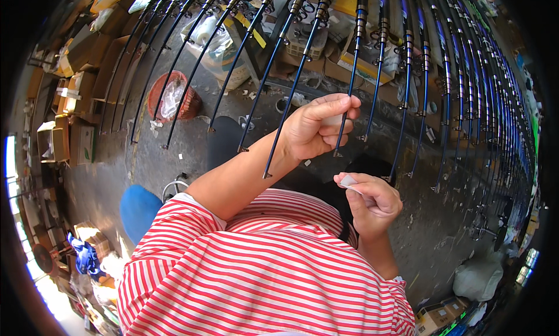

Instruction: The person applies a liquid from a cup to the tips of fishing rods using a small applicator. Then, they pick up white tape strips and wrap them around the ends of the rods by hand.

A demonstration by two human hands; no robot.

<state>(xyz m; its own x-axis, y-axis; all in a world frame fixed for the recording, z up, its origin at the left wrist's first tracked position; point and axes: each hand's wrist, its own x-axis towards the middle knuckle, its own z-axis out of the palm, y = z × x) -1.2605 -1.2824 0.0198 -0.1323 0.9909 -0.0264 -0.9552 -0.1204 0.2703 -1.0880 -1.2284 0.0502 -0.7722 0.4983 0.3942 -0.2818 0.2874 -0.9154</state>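
A row of blue and black fishing rods hangs with the tips toward me. My left hand [317,126] is closed around the thin end of one fishing rod [353,71], thumb and forefinger pinching it just above its tip. Something whitish shows between the palm and the curled fingers of that hand; I cannot make out what it is. Lower and to the right, my right hand [375,205] pinches a small white piece [348,181], like a scrap of paper or cloth, between thumb and fingers. The tip of another rod [402,135] ends close above the right hand.
More rods [466,103] fan out densely on the right. A red basket [191,106] with clear plastic and a white sack [236,77] stand on the littered floor. Cardboard boxes [78,91] are stacked at left, near a blue seat [140,211]. A grey bag [478,278] lies lower right.
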